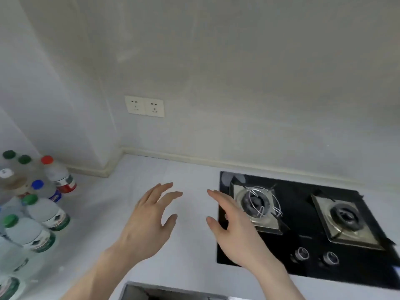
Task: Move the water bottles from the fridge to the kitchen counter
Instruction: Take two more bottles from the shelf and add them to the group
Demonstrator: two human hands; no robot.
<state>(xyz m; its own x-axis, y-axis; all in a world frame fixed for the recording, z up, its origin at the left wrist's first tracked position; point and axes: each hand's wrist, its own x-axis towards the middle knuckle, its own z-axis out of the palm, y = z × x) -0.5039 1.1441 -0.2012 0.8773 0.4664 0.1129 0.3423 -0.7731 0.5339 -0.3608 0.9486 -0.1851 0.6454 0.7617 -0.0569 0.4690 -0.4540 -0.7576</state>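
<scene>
Several water bottles stand grouped on the white kitchen counter at the far left. Among them are a red-capped bottle, a blue-capped bottle and green-capped bottles. My left hand hovers over the middle of the counter with its fingers spread and holds nothing. My right hand hovers beside it, at the left edge of the stove, fingers straight and empty. The fridge is out of view.
A black glass gas stove with two burners and two knobs is set into the counter on the right. A double wall socket sits above the counter. A steel edge shows at the bottom.
</scene>
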